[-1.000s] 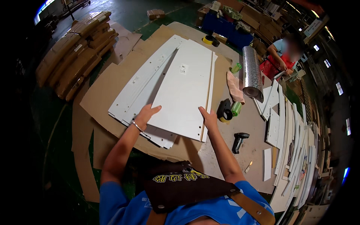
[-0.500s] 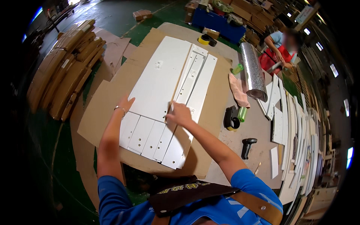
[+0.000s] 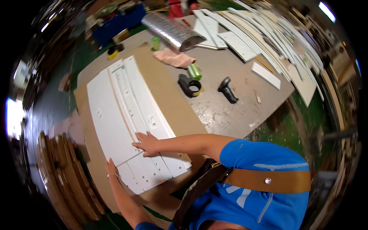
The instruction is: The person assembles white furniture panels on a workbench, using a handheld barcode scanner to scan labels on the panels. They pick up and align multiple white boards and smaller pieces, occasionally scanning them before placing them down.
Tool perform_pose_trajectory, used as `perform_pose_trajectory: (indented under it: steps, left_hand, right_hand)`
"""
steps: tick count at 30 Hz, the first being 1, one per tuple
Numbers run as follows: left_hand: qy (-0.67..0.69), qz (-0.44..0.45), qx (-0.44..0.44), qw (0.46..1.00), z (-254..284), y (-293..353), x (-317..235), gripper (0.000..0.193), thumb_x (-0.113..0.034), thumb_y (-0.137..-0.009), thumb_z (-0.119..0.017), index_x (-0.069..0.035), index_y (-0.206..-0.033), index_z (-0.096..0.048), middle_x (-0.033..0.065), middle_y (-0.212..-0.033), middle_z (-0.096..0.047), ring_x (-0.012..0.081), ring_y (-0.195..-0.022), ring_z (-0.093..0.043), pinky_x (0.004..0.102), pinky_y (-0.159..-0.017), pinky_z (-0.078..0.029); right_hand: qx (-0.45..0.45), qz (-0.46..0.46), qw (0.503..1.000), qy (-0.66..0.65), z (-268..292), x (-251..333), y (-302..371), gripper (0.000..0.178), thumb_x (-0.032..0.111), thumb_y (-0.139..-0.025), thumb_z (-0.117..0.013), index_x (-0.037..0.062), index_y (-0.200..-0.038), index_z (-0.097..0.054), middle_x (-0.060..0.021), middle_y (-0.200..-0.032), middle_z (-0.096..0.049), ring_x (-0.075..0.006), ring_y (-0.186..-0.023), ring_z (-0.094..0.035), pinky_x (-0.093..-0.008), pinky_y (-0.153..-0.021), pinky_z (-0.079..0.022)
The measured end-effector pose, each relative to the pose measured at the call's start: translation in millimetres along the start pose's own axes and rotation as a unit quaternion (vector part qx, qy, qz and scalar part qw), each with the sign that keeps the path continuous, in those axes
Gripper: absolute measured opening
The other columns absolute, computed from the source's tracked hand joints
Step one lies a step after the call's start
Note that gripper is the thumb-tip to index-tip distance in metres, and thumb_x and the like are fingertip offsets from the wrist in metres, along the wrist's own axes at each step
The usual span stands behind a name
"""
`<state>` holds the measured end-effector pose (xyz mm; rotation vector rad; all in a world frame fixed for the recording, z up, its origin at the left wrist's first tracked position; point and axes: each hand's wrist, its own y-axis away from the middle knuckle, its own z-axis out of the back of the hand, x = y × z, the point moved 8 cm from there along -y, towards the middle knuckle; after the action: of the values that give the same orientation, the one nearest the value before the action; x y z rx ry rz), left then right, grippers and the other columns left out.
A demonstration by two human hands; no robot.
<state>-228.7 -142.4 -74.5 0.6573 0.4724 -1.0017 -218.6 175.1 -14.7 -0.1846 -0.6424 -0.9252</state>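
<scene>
White panels with drilled holes lie close together on a brown cardboard sheet (image 3: pixel 168 97). The wide white panel (image 3: pixel 104 115) is on the left, and long narrow white panels (image 3: pixel 132 86) run along its right side. Shorter white boards (image 3: pixel 142 173) fill the near end. My left hand (image 3: pixel 111 168) rests at the left edge of the panels, near the seam between the wide panel and the short boards, fingers stretched out. Spread over the seam beside the narrow panels, the fingers of my right hand (image 3: pixel 147 145) lie on the surface. Neither hand grasps anything.
On the table are a black tape dispenser (image 3: pixel 186 86), a black handheld scanner (image 3: pixel 228 91), a green roll (image 3: pixel 194 71), a pink cloth (image 3: pixel 174 58) and a silver foil roll (image 3: pixel 170 31). White boards (image 3: pixel 239 46) pile up at far right. Brown cardboard packs (image 3: pixel 67 174) stand at left.
The view has swung to the right, so the panels appear further left. My right hand's fingers, bent at the seam before, are now spread flat. My left hand stays by the left edge.
</scene>
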Motion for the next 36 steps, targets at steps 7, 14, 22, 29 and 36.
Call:
perform_pose_trajectory:
  steps: [7,14,22,29,36]
  left_hand:
    - [0.045,-0.094,-0.148,0.983,14,81,-64,0.053,-0.019,-0.094,-0.050,0.006,-0.137,-0.032,0.0214,-0.139,-0.036,0.0308,-0.124,-0.041,0.0376,-0.105,-0.035]
    - [0.241,-0.039,-0.270,0.932,-49,211,-86,0.045,-0.012,-0.093,-0.050,0.005,-0.133,-0.039,0.0188,-0.136,-0.041,0.0289,-0.122,-0.044,0.0363,-0.102,-0.037]
    - [0.193,-0.032,-0.247,0.949,-171,302,-150,0.041,-0.010,-0.091,-0.051,0.004,-0.129,-0.045,0.0145,-0.133,-0.047,0.0259,-0.120,-0.047,0.0346,-0.100,-0.037]
    - [0.242,-0.051,-0.126,0.961,-240,329,-218,0.038,-0.006,-0.091,-0.052,0.003,-0.128,-0.048,0.0133,-0.127,-0.052,0.0219,-0.116,-0.050,0.0318,-0.096,-0.040]
    - [0.263,0.100,-0.119,0.952,-268,368,-210,0.035,-0.016,-0.090,-0.057,-0.006,-0.123,-0.055,0.0040,-0.120,-0.058,0.0131,-0.105,-0.055,0.0260,-0.080,-0.043]
  right_hand:
    - [-0.354,-0.050,0.906,-0.229,130,-147,106,0.060,0.023,-0.077,-0.064,0.0038,-0.130,-0.046,-0.0188,-0.132,-0.046,-0.0336,-0.126,-0.038,-0.0399,-0.105,-0.030]
    - [-0.626,-0.276,0.715,-0.145,197,-423,383,0.049,0.020,-0.077,-0.065,0.0070,-0.123,-0.053,-0.0167,-0.115,-0.059,-0.0281,-0.104,-0.057,-0.0371,-0.085,-0.047]
    - [-0.618,-0.311,0.477,-0.542,182,-593,507,0.023,0.012,-0.081,-0.060,0.0021,-0.101,-0.058,-0.0052,-0.077,-0.057,-0.0124,-0.057,-0.052,-0.0240,-0.046,-0.042]
    - [-0.541,-0.337,0.354,-0.684,226,-689,442,0.020,0.023,-0.084,-0.063,0.0061,-0.092,-0.056,-0.0080,-0.082,-0.055,-0.0225,-0.074,-0.060,-0.0371,-0.068,-0.054]
    - [-0.550,-0.323,0.329,-0.697,231,-720,409,0.029,0.022,-0.086,-0.062,0.0019,-0.104,-0.052,-0.0106,-0.083,-0.060,-0.0269,-0.081,-0.067,-0.0378,-0.061,-0.057]
